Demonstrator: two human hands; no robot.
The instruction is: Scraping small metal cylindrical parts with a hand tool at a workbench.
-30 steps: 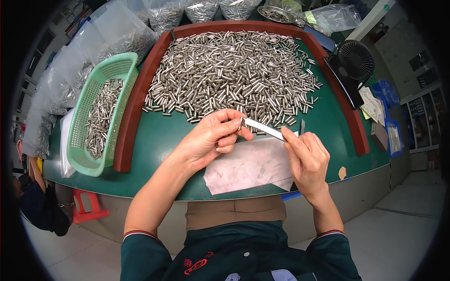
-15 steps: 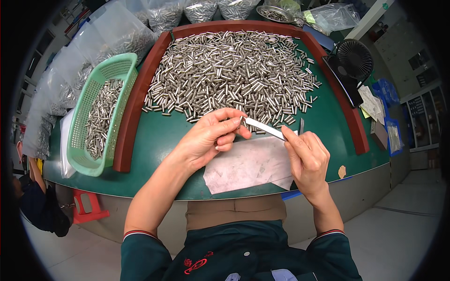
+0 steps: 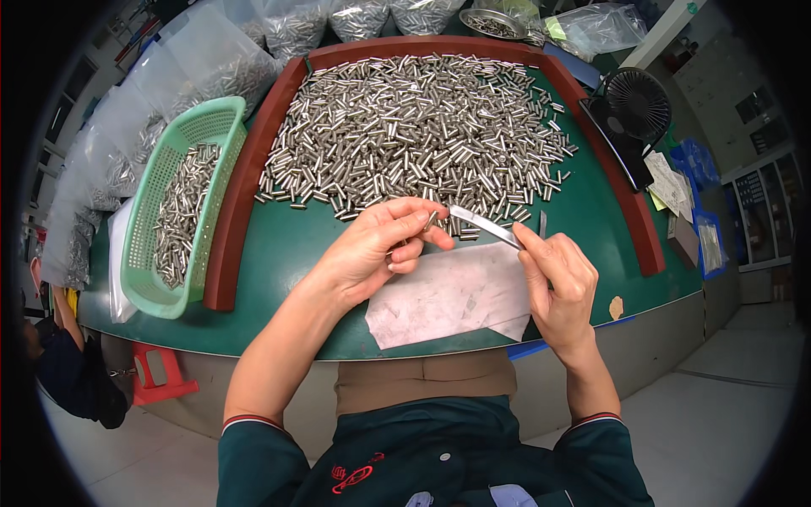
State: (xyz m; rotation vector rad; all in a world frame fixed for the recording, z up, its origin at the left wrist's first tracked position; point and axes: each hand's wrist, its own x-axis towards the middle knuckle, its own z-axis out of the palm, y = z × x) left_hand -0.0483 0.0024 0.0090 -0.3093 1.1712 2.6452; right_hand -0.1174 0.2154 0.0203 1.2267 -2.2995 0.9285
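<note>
Standing by the surface: left hand raised over its near part, thumb and forefinger pinched together on one small metal pin, other fingers loosely curled. Right hand has thumb and forefinger closed about the near right end of a thin, bright metal strip. Strip slants up to the left, its tip just beside the left fingertips; can't tell whether it touches the pin. Below the hands, a smudged pale cloth lies flat. Beyond them spreads a wide heap of pins inside a red-brown frame. Left of that, a green basket holds more pins. Black fan at far right.
</note>
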